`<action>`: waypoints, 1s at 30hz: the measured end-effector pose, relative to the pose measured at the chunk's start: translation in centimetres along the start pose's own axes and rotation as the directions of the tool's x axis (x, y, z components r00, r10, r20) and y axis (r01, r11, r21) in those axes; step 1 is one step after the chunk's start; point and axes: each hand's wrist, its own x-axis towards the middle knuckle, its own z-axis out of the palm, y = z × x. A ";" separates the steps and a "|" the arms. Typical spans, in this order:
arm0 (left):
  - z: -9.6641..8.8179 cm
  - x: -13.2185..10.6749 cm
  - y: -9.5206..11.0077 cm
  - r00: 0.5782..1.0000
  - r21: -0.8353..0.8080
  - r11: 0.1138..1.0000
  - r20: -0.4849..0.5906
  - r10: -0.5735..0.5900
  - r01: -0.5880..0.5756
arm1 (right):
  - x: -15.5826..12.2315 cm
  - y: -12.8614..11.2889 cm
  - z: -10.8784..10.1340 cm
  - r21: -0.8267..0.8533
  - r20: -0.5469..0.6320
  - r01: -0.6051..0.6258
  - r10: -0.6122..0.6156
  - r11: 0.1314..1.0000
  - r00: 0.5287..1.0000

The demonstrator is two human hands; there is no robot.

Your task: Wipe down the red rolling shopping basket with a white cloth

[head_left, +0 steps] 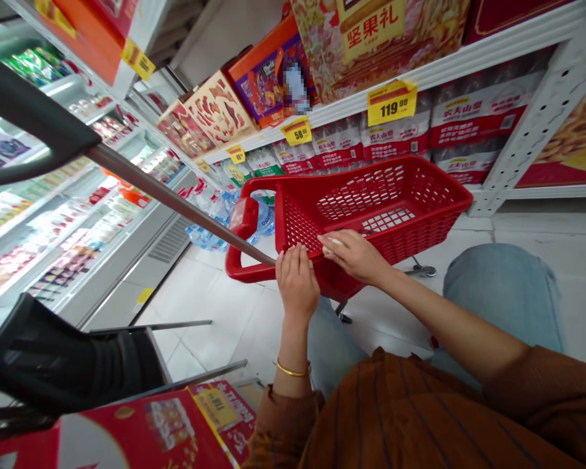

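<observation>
White shelf (542,117) holding boxes (381,45) and bottled water (473,117); standing just beside it, a red cart (349,218); left hand (297,277) grasps the cart's near rim, right hand (357,256) lies on the same rim, I cannot tell how tightly; gold bracelet (293,372) on the left wrist

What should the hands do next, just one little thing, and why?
Maybe slide the left hand onto the metal pole: the pole's lower end shows right by that hand, and the right hand rests on the red basket, which could help steady it.
</observation>
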 end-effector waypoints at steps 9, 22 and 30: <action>0.4 -0.2 -0.5 1.000 -0.044 0.999 -0.007 -0.005 0.004 | 0.0 -0.8 2.0 -0.084 0.038 0.023 -0.020 0.996 0.999; 0.1 0.3 0.0 0.998 0.001 1.000 -0.058 0.013 -0.013 | -2.1 2.3 -0.2 -0.079 0.059 -0.009 0.014 0.997 0.998; 1.0 1.1 2.9 0.997 -0.010 0.998 0.044 0.069 -0.069 | -1.2 0.6 0.0 -0.122 -0.011 -0.053 0.052 0.991 0.999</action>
